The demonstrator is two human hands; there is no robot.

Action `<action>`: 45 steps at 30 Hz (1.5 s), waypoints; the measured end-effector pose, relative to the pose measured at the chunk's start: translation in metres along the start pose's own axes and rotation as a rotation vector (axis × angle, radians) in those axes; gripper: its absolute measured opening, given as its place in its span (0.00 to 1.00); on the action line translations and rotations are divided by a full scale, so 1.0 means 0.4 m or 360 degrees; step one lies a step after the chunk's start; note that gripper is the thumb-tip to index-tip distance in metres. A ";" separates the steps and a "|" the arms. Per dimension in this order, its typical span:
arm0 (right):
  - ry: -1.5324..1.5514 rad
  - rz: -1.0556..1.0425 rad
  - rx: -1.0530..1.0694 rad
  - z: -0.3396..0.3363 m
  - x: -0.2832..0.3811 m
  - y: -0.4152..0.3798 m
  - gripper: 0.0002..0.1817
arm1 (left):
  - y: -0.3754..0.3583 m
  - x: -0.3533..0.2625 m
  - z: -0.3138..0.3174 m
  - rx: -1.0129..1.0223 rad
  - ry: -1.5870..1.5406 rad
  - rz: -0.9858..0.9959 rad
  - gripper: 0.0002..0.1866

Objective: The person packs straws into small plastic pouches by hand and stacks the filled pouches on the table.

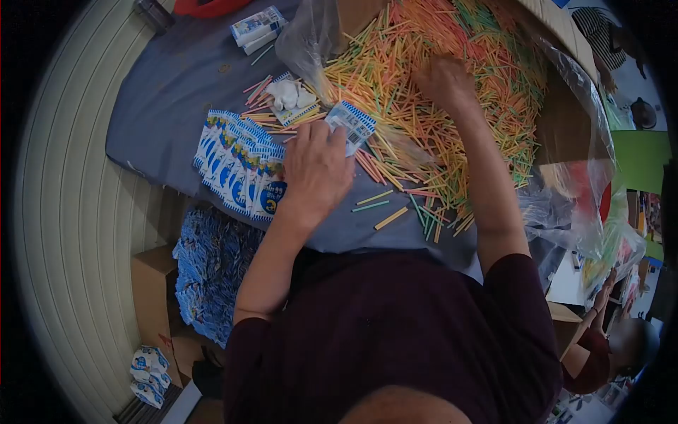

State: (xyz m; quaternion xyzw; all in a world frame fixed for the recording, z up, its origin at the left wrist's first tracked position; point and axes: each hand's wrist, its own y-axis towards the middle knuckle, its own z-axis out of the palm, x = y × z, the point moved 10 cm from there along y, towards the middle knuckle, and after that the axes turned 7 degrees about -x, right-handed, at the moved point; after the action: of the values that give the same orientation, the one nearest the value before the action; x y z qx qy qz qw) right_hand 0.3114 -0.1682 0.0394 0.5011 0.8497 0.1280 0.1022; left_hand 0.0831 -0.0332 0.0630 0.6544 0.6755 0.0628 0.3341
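Observation:
My left hand [318,169] is closed on a small blue-and-white printed packet [351,127], its thumb lying over the packet's lower part. To the left of that hand, a fanned row of similar blue-and-white packets [236,166] lies on the grey-blue cloth. My right hand [445,83] is down among the thin coloured sticks [395,85], heaped in pink, orange, yellow and green. Its fingers are curled inward, and what they hold, if anything, is hidden. Just above my left hand, a white crumpled wad [288,93] rests on another packet.
Loose sticks [392,218] lie scattered near the table's front edge. Clear plastic [307,46] lines the heap's cardboard box [575,134]. Small white boxes [258,28] lie at the back. A large bundle of packets [208,265] sits below left, and a person [600,353] is at right.

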 end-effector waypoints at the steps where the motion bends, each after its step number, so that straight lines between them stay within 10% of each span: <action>1: 0.0064 0.0065 0.0123 0.013 0.001 0.010 0.27 | 0.007 -0.003 0.041 0.0070 0.0104 0.0050 0.15; 12: 0.0364 0.0217 0.0174 0.092 -0.072 -0.007 0.23 | -0.008 -0.034 0.075 -0.0061 0.0248 0.0239 0.03; 21: 0.2525 0.0517 -0.0248 0.018 -0.147 -0.008 0.09 | 0.018 0.026 0.032 -0.0144 -0.0228 -0.0074 0.07; 26: 0.3709 0.0422 0.0148 0.035 -0.144 -0.003 0.10 | 0.025 0.018 0.036 -0.0167 -0.0128 -0.0052 0.08; 30: 0.3576 0.0410 0.0046 -0.024 -0.122 -0.020 0.10 | 0.016 0.080 0.078 0.0111 -0.0241 -0.0293 0.05; 33: 0.3279 0.0683 0.0044 0.002 -0.129 -0.039 0.12 | -0.005 -0.004 0.056 -0.0112 0.0119 0.0122 0.04; 35: 0.1371 0.0156 -0.0043 0.012 -0.138 -0.046 0.13 | -0.014 -0.027 0.064 -0.0040 0.0270 0.0178 0.04; 38: 0.0552 -0.0055 0.0100 0.033 -0.061 -0.083 0.13 | -0.005 -0.025 0.051 -0.0052 0.0186 0.0115 0.01; 45: 0.0184 -0.0079 0.0325 0.069 -0.023 -0.052 0.13 | 0.006 -0.007 0.038 -0.0260 0.0194 0.0236 0.02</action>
State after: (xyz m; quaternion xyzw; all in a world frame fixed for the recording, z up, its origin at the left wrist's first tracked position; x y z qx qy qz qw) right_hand 0.3070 -0.1829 0.0072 0.4794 0.8750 0.0669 0.0045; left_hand 0.0929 -0.0409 0.0535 0.6682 0.6369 0.1817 0.3390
